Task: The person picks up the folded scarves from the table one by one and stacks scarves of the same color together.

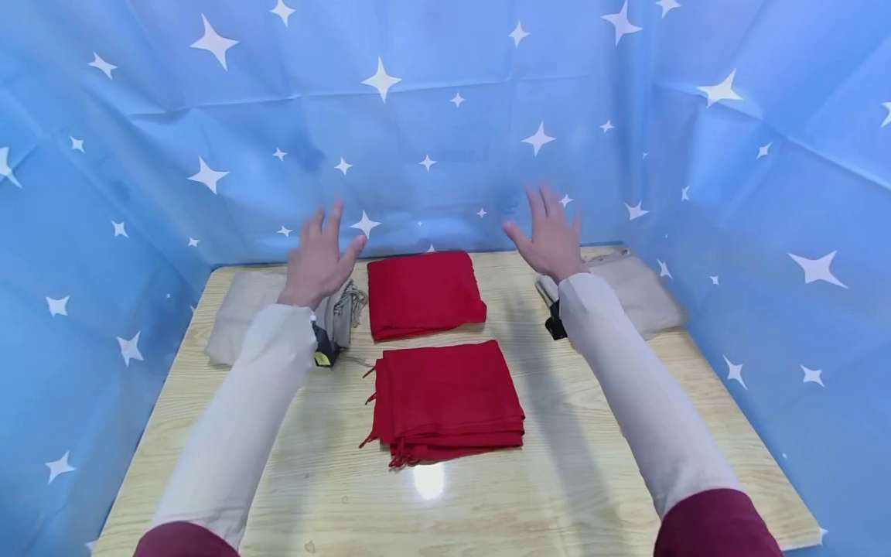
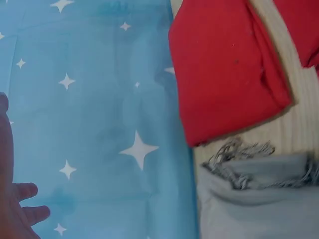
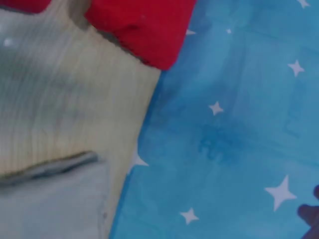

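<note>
Both hands are held up over the far part of the table, with fingers spread and nothing in them. My left hand overlaps a folded grey cloth with tassels in the head view; the same grey cloth shows in the left wrist view. My right hand is raised near a second folded grey cloth. Between the hands lies a folded red cloth at the back. Nearer to me is another folded red cloth, its layers stacked and its tasselled edge on the left.
A light wood table carries all the cloths. Blue fabric with white stars hangs as a wall behind it and along both sides. Black wrist straps with devices sit at the wrists.
</note>
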{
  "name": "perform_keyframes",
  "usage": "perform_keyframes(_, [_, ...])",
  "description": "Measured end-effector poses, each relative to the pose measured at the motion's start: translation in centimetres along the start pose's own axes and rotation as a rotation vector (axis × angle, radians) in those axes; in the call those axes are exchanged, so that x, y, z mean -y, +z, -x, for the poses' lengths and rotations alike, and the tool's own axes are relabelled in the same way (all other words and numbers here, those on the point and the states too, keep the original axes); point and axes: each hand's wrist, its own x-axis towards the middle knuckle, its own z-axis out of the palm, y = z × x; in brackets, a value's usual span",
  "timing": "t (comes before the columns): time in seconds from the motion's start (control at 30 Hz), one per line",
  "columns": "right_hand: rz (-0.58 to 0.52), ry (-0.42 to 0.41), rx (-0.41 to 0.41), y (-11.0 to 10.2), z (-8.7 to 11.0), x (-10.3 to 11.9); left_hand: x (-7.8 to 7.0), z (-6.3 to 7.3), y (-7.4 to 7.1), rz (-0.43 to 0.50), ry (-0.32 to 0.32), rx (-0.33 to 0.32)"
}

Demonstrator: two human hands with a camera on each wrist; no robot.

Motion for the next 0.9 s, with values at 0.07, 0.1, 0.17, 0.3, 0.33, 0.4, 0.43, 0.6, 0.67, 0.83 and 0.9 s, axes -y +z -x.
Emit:
perform_keyframes(0.07, [-0.031, 0.007, 0.016, 0.6, 0.5, -0.3, 0.1, 0.5, 0.5, 0.021, 0.019, -0.004])
perform_keyframes(0.1, [-0.046, 0.012, 0.029, 0.9, 0.9, -0.4, 0.1, 0.8, 0.7, 0.029, 0.025, -0.001])
perform_keyframes(0.17, [-0.07, 0.019, 0.057, 1.5, 1.6, -0.6, 0.1, 1.4, 1.1, 0.048, 0.037, 0.008])
perform_keyframes(0.3, [-0.126, 0.016, 0.105, 2.4, 3.2, -0.6, 0.0, 2.8, 2.1, 0.109, 0.028, 0.047])
perform_keyframes(0.33, [-0.145, 0.01, 0.115, 2.6, 3.7, -0.7, 0.0, 3.2, 2.4, 0.128, 0.021, 0.057])
perform_keyframes(0.4, [-0.196, 0.006, 0.137, 3.1, 4.6, -0.7, 0.1, 4.0, 2.9, 0.164, 0.006, 0.076])
perform_keyframes(0.43, [-0.226, 0.006, 0.147, 3.5, 5.2, -0.7, 0.1, 4.4, 3.3, 0.183, -0.003, 0.081])
perform_keyframes(0.6, [-0.343, 0.025, 0.197, 5.7, 8.0, -0.9, 0.2, 6.9, 5.2, 0.286, -0.034, 0.095])
perform_keyframes(0.67, [-0.372, 0.034, 0.218, 6.7, 9.1, -0.9, 0.1, 8.0, 6.1, 0.324, -0.052, 0.109])
perform_keyframes(0.83, [-0.448, 0.067, 0.259, 9.2, 12.1, -0.5, -0.1, 11.1, 8.7, 0.378, -0.116, 0.129])
perform_keyframes(0.9, [-0.476, 0.077, 0.265, 10.1, 13.1, -0.5, -0.3, 12.2, 9.9, 0.393, -0.156, 0.128])
